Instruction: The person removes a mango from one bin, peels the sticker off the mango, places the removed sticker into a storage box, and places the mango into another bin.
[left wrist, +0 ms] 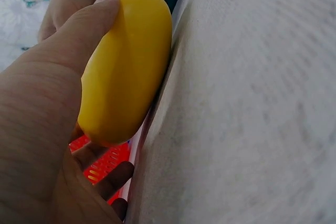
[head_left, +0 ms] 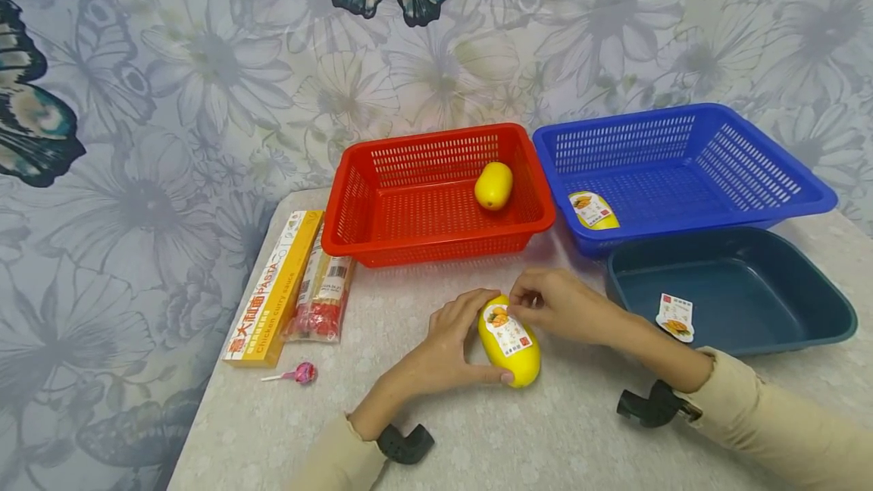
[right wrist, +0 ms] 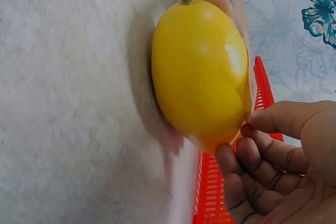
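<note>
A yellow mango (head_left: 526, 367) with a green stem nub lies on the table. A white label (head_left: 508, 330) with a fruit picture sits on its top. My left hand (head_left: 439, 358) holds the mango from the left, thumb at the near end and fingers at the far end. At the label's far right edge, my right hand (head_left: 569, 307) pinches with thumb and forefinger; the other fingers are curled. The right wrist view shows these fingertips against the side of the mango (right wrist: 199, 72), where the label is seen edge-on. In the left wrist view the thumb presses the mango (left wrist: 128, 66).
Behind stand a red basket (head_left: 443, 245) with a yellow mango (head_left: 494, 186) and a blue basket (head_left: 682, 220) with a labelled mango (head_left: 593, 211). A dark teal tub (head_left: 757, 301) at right bears a loose label (head_left: 676, 317). Left lie a pasta box (head_left: 276, 286), a noodle packet (head_left: 320, 290) and a lollipop (head_left: 305, 373).
</note>
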The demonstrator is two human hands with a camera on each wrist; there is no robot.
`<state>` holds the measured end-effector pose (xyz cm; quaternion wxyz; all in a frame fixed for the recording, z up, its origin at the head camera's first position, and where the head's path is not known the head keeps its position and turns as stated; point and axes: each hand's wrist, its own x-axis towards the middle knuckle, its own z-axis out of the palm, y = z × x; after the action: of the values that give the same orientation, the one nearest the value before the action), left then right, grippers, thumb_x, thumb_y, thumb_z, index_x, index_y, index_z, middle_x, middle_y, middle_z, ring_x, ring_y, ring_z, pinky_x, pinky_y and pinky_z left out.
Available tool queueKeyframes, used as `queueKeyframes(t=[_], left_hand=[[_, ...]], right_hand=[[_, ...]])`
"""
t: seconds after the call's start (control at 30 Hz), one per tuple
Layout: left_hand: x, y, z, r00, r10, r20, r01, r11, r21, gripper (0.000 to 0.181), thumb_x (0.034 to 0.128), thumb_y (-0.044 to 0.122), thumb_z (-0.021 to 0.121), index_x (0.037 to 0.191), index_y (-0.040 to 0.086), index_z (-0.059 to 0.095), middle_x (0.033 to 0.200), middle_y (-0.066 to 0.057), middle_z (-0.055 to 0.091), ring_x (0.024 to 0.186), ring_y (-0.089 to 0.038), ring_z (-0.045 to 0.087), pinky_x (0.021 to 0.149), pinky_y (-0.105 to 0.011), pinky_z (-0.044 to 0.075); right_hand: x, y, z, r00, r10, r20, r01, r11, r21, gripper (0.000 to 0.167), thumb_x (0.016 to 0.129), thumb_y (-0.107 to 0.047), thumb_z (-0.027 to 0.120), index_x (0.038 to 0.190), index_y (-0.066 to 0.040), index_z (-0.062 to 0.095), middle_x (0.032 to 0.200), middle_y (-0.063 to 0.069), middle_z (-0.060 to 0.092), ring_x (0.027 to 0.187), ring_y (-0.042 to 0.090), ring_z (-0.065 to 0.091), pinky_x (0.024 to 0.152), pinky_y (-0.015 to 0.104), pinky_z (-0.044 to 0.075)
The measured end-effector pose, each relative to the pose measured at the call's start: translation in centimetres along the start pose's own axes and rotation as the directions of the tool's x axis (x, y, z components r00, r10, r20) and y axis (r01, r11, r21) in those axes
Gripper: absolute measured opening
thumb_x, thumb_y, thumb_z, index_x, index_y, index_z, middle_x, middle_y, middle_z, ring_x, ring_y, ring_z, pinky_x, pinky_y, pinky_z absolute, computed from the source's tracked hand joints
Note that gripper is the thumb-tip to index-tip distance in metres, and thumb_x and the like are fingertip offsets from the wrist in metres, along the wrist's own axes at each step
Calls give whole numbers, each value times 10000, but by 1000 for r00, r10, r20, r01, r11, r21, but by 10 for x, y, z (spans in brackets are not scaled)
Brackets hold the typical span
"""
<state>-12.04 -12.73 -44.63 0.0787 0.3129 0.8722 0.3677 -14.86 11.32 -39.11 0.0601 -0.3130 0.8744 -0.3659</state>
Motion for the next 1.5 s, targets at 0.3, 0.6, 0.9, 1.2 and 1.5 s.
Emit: queueKeyframes(t=[0.3, 0.6, 0.9, 1.2, 1.5], left_hand=[[4, 1, 1, 1000, 7, 16, -7, 1000, 22, 1070, 724, 637, 807, 1562, 347, 209, 1591, 170, 213, 1438, -119, 221, 1108, -511, 208], [8, 3, 1, 1000, -5, 16, 5, 1000, 23, 1050, 739, 646, 786, 1568, 286, 251, 1590, 147, 245, 1435, -122, 232, 1111, -497, 201], [9, 3, 2, 1000, 5, 24, -5, 1000, 18, 1040, 742, 640, 787, 1563, 287, 256, 1579, 163, 260, 1422, -117, 254, 1100, -487, 216], [8, 0, 2, 1000, -4, 25, 3, 1000, 17, 1058, 729, 668, 780, 1567, 328, 231, 1588, 168, 231, 1434, -117, 231, 1109, -494, 200], [2, -3, -1, 1000, -8, 20, 7, 1000, 20, 1063, 736, 652, 785, 1575, 312, 227, 1595, 156, 228, 1440, -139, 228, 1126, -507, 172]], right_hand=[[-4, -2, -1, 999, 31, -36, -28, 996, 88, 84, 893, -70, 723, 875, -145, 689, 771, -80, 587, 744, 128, 550, 634, 249, 481], [-14, -13, -9, 999, -22, -50, 30, 986, 165, 32, 920, -155, 728, 926, -145, 698, 823, -106, 622, 819, 133, 579, 756, 385, 509], [-29, -9, -14, 993, -81, -91, 98, 975, 199, 63, 924, -106, 723, 929, -159, 689, 843, -100, 625, 829, 129, 580, 755, 292, 497], [-40, -16, -50, 987, -11, -159, 60, 950, 305, 72, 973, -54, 646, 981, -126, 654, 938, 18, 630, 893, 198, 609, 790, 273, 536], [-64, 0, -88, 935, -72, -349, 112, 989, 98, 167, 964, 20, 627, 960, -134, 692, 874, 18, 628, 809, 128, 573, 735, 185, 482]])
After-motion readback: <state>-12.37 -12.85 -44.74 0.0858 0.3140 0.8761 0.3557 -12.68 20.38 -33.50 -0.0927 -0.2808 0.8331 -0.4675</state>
